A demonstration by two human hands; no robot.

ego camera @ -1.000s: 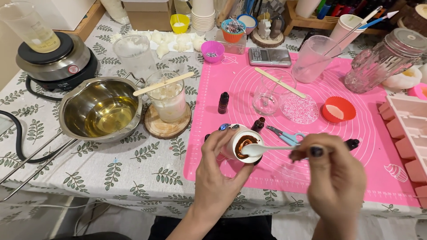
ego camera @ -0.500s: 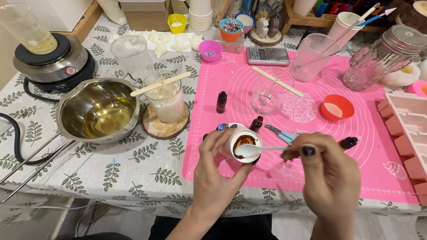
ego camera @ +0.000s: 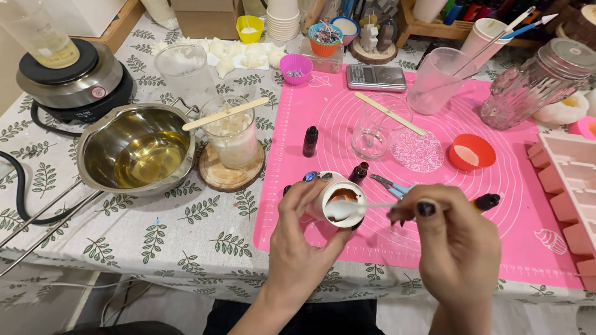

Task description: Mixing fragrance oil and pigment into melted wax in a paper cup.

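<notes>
My left hand (ego camera: 302, 248) grips a small white paper cup (ego camera: 335, 200) tilted toward me, with brown liquid inside. My right hand (ego camera: 456, 248) pinches the handle of a white plastic spoon (ego camera: 347, 209) whose bowl rests in the cup's mouth. Both hands hover over the front edge of a pink silicone mat (ego camera: 434, 248). Small dark dropper bottles (ego camera: 310, 141) stand just beyond the cup on the mat.
A steel pot of yellow liquid (ego camera: 136, 152) sits at left, near a hotplate (ego camera: 71, 80). A glass of white wax with a wooden stick (ego camera: 231, 133) stands on a wooden coaster. A glass beaker (ego camera: 372, 130), an orange silicone cup (ego camera: 472, 152), a pink mould tray (ego camera: 568, 186) and a glass jar (ego camera: 534, 84) occupy the mat.
The spoon's bowl has moved slightly within the cup as my right hand shifts; my left hand keeps holding the cup in the same place.
</notes>
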